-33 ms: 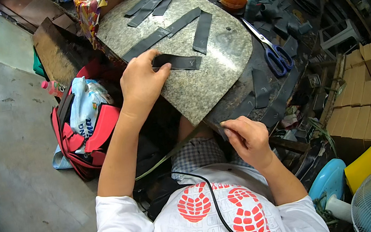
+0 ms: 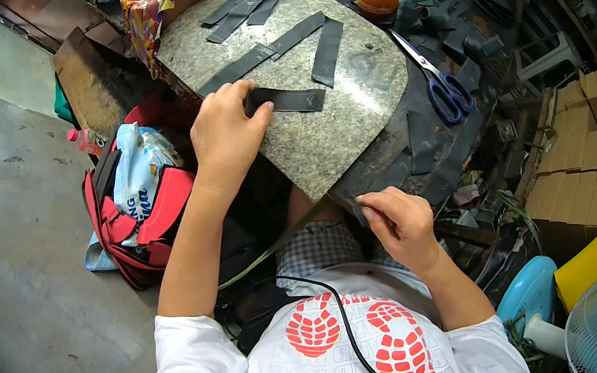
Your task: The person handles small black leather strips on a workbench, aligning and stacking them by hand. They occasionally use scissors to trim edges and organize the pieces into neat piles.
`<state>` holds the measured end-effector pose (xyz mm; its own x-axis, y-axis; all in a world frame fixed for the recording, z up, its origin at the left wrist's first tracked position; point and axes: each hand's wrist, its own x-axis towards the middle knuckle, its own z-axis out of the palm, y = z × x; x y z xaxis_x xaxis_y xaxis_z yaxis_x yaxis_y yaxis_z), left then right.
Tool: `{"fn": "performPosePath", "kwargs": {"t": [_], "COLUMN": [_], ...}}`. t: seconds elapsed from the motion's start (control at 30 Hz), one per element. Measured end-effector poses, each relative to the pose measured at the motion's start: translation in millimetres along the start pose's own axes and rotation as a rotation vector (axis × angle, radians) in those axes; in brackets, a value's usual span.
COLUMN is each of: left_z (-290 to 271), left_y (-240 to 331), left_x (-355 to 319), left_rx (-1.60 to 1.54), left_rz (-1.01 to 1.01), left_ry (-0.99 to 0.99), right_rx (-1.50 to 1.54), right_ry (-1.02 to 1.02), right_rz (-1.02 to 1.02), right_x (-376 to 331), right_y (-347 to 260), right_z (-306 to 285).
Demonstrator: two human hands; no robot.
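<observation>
A red bag (image 2: pixel 140 214) sits on the floor at the left. Nothing has shifted between the two views: the left hand (image 2: pixel 225 131) pins one end of a dark rubber strip (image 2: pixel 287 99) on the stone slab (image 2: pixel 323 142) of the tabletop, fingers curled over it. The right hand (image 2: pixel 399 221), near the slab's front edge, pinches something small; what, I cannot tell. Blue-handled scissors (image 2: pixel 440 85) lie further right

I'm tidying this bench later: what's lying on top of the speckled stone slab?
On the stone slab lie several dark strips; the left hand presses one strip. What lies under the hand and strips is covered.
</observation>
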<state>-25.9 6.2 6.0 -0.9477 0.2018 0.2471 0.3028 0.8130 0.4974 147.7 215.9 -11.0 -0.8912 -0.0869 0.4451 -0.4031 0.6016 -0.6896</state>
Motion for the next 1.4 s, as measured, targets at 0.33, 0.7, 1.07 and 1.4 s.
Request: {"fn": "performPosePath", "kwargs": {"t": [0.33, 0.7, 1.07, 1.4], "left_z": [11, 33, 44, 39], "left_y": [8, 19, 14, 88], "left_x": [-18, -21, -22, -80], "left_rx": [0.007, 0.275, 0.151, -0.079], "left_rz": [0.624, 0.488, 0.485, 0.683], "left_ry": [-0.041, 0.008, 0.094, -0.185], "right_rx": [-0.057, -0.118, -0.318, -0.707], "right_ry": [-0.001, 0.042, 0.147, 0.128], "right_rz": [-0.082, -0.188, -0.092, 0.321], "right_x": [2, -4, -6, 26], "right_y": [5, 7, 11, 56], "right_z": [3, 6, -47, -67]}}
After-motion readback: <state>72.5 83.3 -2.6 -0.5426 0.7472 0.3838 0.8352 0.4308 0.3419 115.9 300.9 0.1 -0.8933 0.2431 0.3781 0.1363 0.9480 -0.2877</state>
